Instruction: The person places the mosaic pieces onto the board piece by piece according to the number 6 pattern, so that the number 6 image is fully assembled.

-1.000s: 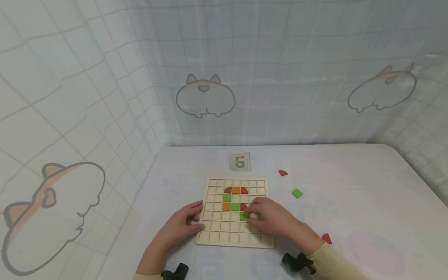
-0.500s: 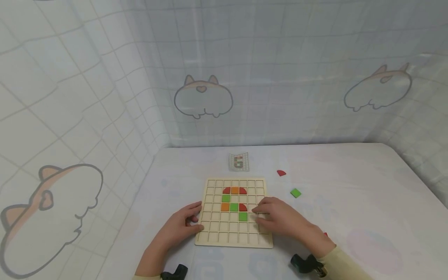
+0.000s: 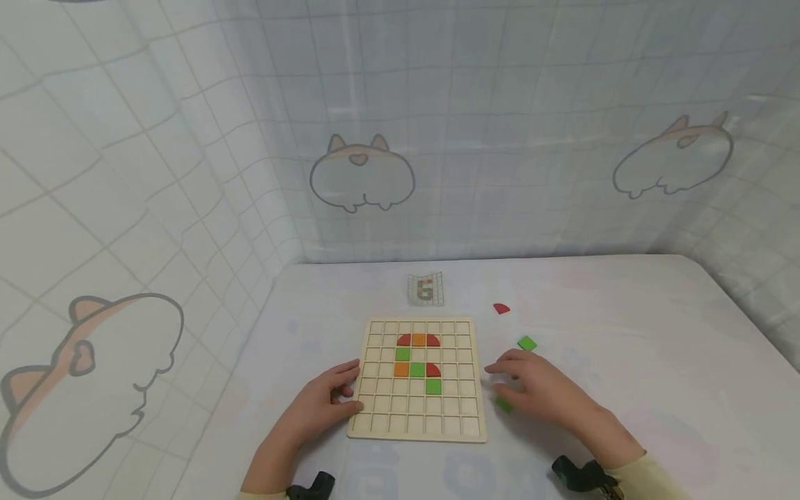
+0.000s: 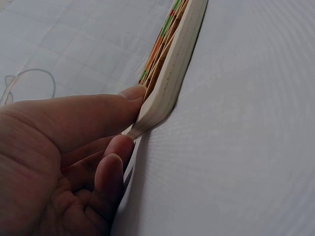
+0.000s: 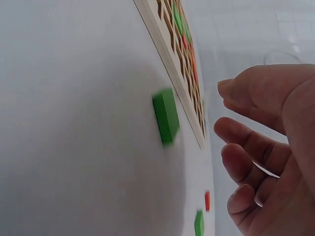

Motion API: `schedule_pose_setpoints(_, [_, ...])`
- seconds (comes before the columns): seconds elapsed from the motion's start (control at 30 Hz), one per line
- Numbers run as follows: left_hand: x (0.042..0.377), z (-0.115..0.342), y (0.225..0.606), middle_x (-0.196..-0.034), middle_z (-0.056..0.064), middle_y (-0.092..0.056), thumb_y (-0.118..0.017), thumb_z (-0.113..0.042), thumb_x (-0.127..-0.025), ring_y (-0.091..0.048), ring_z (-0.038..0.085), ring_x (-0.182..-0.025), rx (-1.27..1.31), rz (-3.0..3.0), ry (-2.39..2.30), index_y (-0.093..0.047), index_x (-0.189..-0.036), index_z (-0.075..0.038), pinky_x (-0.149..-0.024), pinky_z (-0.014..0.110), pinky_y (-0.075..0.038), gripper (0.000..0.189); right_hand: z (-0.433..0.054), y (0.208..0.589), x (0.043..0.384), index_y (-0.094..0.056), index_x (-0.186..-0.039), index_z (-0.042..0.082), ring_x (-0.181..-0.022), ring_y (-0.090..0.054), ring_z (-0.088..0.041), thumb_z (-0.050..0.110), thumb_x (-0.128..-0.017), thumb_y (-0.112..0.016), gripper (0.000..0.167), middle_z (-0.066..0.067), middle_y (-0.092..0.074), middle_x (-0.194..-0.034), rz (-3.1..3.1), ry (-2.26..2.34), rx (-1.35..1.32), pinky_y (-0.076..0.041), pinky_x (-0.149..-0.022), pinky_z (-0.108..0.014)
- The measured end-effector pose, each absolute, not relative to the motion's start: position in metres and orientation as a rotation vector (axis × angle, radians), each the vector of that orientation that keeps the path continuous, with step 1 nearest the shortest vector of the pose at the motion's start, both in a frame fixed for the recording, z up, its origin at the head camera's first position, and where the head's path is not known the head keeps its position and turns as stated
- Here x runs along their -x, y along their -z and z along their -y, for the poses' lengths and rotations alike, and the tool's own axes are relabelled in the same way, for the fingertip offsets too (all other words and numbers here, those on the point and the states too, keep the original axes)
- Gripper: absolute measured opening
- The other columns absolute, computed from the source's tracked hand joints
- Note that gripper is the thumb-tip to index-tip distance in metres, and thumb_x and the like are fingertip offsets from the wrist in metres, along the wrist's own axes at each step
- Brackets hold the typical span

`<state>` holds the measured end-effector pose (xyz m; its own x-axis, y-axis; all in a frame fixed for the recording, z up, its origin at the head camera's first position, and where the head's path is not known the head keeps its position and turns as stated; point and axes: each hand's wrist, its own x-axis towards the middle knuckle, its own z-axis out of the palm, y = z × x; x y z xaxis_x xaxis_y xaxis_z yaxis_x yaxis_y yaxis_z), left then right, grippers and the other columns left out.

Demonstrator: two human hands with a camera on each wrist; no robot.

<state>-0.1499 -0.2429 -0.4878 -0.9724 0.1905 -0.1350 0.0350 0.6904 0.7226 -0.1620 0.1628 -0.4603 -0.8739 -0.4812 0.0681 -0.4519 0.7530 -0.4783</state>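
A wooden grid board lies flat on the table, with red quarter-round, orange and green square tiles in some of its cells. At its left edge my left hand holds the board between thumb and fingers; the left wrist view shows the thumb on the rim near a corner. Right of the board, my right hand hovers with bent fingers apart and nothing between them. Partly covered by that hand is a loose green square tile, seen whole in the right wrist view as a thick green tile.
Behind the board lies a small pattern card with a grid and coloured figure. Another green tile and a red quarter-round tile lie to its right. A white curtain stands behind the table.
My right hand has left the green tile in the board and moved right, off the board, to above a loose green tile. The left hand stays at the board's left edge.
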Motion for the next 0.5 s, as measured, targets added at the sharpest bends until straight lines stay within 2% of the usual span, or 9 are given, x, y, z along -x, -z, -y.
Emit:
schedule_pose_setpoints(0.2, [0.151, 0.241, 0.487, -0.142, -0.010, -0.050, -0.086, -0.025, -0.077, -0.054, 0.012, -0.092, -0.163, -2.704, -1.147, -0.058, -0.140, -0.012, -0.072, 0.025, -0.047, 0.070, -0.187, 0.457, 0.160, -0.074, -0.115, 0.016, -0.093, -0.059, -0.011, 0.018, -0.087, -0.074, 0.028, 0.007, -0.063, -0.110, -2.903, 0.801, 0.687, -0.051, -0.079, -0.033])
schedule_pose_setpoints(0.5, [0.150, 0.242, 0.489, -0.140, -0.012, -0.051, -0.086, -0.027, -0.077, -0.054, 0.010, -0.091, -0.166, -2.721, -1.123, -0.058, -0.140, -0.013, -0.072, 0.025, -0.047, 0.071, -0.220, 0.459, 0.150, -0.074, -0.115, 0.019, -0.085, -0.053, -0.007, 0.017, -0.088, -0.074, 0.027, 0.012, -0.063, -0.108, -2.891, 0.810, 0.604, -0.049, -0.072, -0.028])
